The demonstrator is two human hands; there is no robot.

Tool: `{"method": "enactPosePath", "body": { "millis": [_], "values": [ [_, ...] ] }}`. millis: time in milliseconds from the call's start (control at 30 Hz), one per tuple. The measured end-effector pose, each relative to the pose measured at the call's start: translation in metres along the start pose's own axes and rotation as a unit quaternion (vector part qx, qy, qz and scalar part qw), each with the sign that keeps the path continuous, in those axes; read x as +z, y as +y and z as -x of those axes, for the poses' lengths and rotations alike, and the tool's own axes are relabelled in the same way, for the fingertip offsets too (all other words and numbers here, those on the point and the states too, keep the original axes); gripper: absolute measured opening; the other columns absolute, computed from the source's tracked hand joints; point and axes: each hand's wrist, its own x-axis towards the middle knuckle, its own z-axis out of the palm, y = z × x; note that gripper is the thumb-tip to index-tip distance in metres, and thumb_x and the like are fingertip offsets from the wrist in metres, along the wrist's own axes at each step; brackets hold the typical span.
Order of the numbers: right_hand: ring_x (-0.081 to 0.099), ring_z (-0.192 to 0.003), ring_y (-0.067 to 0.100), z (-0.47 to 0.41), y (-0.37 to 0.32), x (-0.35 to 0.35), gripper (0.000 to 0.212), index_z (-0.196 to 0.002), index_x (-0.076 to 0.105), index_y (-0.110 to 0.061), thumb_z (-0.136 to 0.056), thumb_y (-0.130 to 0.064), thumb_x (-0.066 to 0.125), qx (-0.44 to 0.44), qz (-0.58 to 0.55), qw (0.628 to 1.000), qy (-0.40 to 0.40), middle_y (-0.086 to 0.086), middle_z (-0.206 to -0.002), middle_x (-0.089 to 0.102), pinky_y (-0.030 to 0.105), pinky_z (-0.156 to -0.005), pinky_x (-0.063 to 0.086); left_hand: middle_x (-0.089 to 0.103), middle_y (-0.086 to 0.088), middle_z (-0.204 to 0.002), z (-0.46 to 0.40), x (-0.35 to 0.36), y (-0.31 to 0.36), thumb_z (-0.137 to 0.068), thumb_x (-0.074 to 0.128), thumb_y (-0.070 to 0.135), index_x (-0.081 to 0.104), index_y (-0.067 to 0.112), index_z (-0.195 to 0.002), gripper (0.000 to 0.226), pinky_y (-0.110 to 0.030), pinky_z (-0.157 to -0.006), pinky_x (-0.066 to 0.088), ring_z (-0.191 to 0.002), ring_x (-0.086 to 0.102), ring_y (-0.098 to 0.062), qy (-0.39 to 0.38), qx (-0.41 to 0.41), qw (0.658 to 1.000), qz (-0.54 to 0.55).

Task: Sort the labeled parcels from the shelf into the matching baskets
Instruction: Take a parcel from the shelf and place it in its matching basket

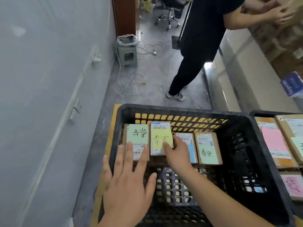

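Down in the black plastic basket (246, 145) four cardboard parcels lie flat in a row along its far side, each with a handwritten sticky note. The right hand (177, 154) reaches in and holds the second parcel from the left, the yellow-note parcel (159, 138), thumb lying across the yellow note and the fingers (174, 141) curled round its right edge. Just left of it sits the green-note parcel (137, 141), the two nearly touching. The left hand (126, 182) hovers above the basket's near left corner with its fingers (129, 154) spread and straight, gripping nothing; the tips overlap the near end of the green-note parcel from this angle, though I cannot tell whether they touch it. To the right of the held box lies a blue-note parcel (188, 145), partly hidden behind the right hand, then a second green-note parcel (207, 148) at the end of the row. A neighbouring basket (255, 113) at the right edge holds boxes with pink notes (273, 141). Farther off, another person in black clothes (201, 38) stands on the grey floor, reaching toward a shelf (278, 40) of parcels, with a small green stool (129, 56) by the wall
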Motion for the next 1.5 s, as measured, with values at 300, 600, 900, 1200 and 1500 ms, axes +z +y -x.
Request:
{"method": "enactPosePath", "body": {
  "millis": [300, 600, 900, 1200, 1500],
  "values": [
    [0.036, -0.145, 0.014, 0.041, -0.027, -0.043, 0.062, -0.159, 0.026, -0.036, -0.103, -0.053, 0.046, -0.006, 0.061, 0.998, -0.025, -0.007, -0.15, 0.038, 0.031, -0.112, 0.031, 0.022, -0.011, -0.165, -0.025, -0.004, 0.008, -0.093, 0.031, 0.067, 0.028, 0.035, -0.157, 0.071, -0.064, -0.12, 0.01, -0.155, 0.009, -0.031, -0.026, 0.078, 0.997, 0.011],
    [0.005, -0.157, 0.016, 0.13, 0.002, -0.146, 0.07, -0.162, 0.017, -0.032, -0.103, -0.061, 0.038, -0.088, 0.242, 0.964, 0.06, -0.006, -0.169, 0.017, 0.038, -0.128, 0.014, 0.02, -0.008, -0.166, -0.017, -0.025, 0.082, -0.095, 0.013, 0.072, 0.02, 0.04, -0.158, 0.071, -0.059, -0.121, 0.001, -0.155, 0.007, -0.029, -0.038, 0.177, 0.983, 0.015],
    [0.002, -0.158, 0.02, 0.284, 0.123, -0.264, 0.071, -0.162, 0.014, -0.035, -0.1, -0.066, 0.027, 0.028, 0.243, 0.94, 0.236, -0.007, -0.17, 0.013, 0.043, -0.128, 0.008, 0.007, 0.002, -0.169, 0.085, -0.048, 0.244, -0.091, 0.005, 0.076, 0.003, 0.051, -0.156, 0.071, -0.053, -0.123, -0.004, -0.156, -0.003, -0.025, -0.029, 0.382, 0.923, 0.031],
    [0.002, -0.158, 0.017, 0.481, 0.286, -0.309, 0.068, -0.163, 0.015, -0.034, -0.103, -0.062, 0.032, 0.217, 0.133, 0.899, 0.357, -0.009, -0.17, 0.013, 0.034, -0.128, 0.005, 0.001, 0.004, -0.169, 0.25, -0.012, 0.381, -0.074, -0.009, 0.079, -0.009, 0.053, -0.153, 0.083, -0.049, -0.124, -0.001, -0.155, -0.006, -0.022, -0.105, 0.548, 0.83, 0.015],
    [0.005, -0.157, 0.017, 0.599, 0.406, -0.345, 0.068, -0.162, 0.018, -0.033, -0.103, -0.062, 0.034, 0.362, 0.039, 0.823, 0.436, -0.006, -0.17, 0.015, 0.033, -0.126, 0.009, 0.024, 0.002, -0.166, 0.381, 0.043, 0.516, -0.08, 0.006, 0.08, 0.006, 0.055, -0.153, 0.077, -0.048, -0.123, 0.008, -0.154, 0.016, -0.023, -0.141, 0.673, 0.726, 0.005]
  ]
}}
